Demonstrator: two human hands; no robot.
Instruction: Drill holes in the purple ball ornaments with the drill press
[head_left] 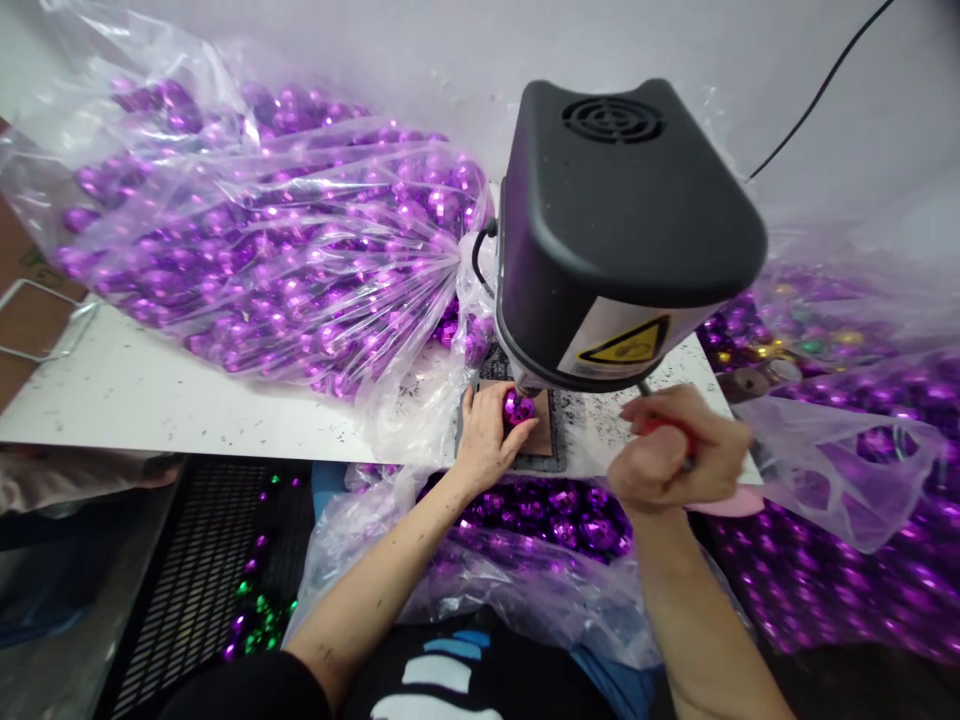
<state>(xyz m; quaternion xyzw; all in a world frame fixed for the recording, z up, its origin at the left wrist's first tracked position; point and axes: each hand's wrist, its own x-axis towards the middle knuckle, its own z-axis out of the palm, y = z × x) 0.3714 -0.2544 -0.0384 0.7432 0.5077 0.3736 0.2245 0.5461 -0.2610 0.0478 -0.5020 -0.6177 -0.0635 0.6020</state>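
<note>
Under the black machine (630,210), my left hand (487,430) holds a shiny purple ball (518,407) between thumb and fingers. The ball rests on a brown pad (538,440) set on a dark base plate. A metal tip of the machine comes down at the top of the ball. To the right, my right hand (675,450) is closed around the red knob (669,432) of a lever at the machine's side. Part of the knob is hidden by my fingers.
A big clear bag of purple balls (285,240) covers the back left of the white table (187,395). An open bag of balls (555,515) lies on my lap. More bagged purple balls (825,560) stand at the right. Green and purple balls lie on a black grate (202,560).
</note>
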